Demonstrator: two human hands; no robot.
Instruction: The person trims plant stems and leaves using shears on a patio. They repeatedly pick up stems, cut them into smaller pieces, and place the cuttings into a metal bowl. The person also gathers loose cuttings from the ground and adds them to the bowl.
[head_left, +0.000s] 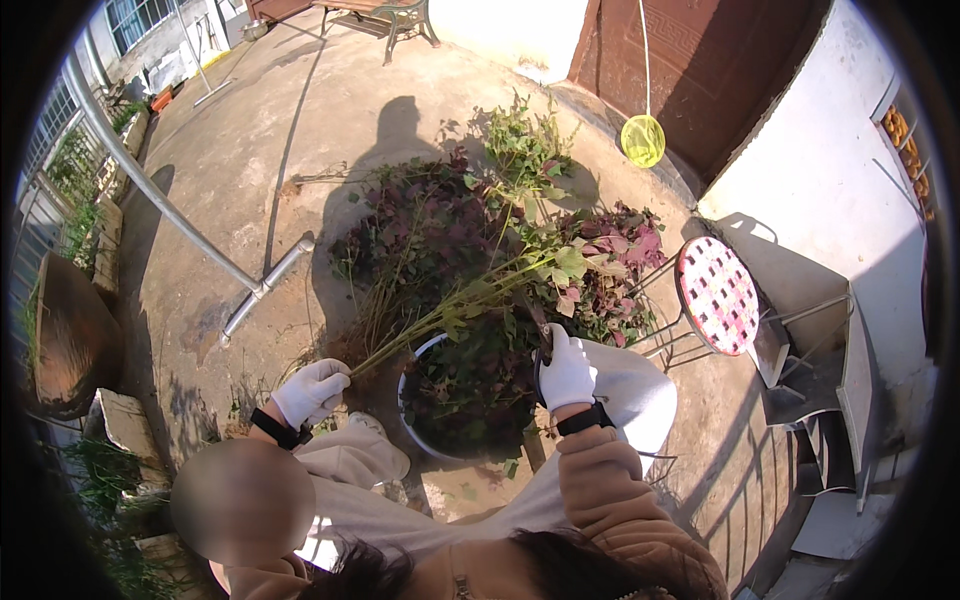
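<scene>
My left hand, in a white glove, grips the lower ends of several long green plant stalks. The stalks slant up to the right, over the heaped foliage, with pale leaves at their tops. In a white glove too, my right hand is closed around the dark handle of a tool; its far end is among the leaves, and its kind is unclear. Between my knees stands a round basin with a pale rim, filled with dark green leaves. Beyond it lies a large pile of green and purple leafy plants.
A round stool with a patterned seat stands at the right. A metal pole stand rests on the concrete at the left, near a large clay pot. A yellow net and a bench are farther off.
</scene>
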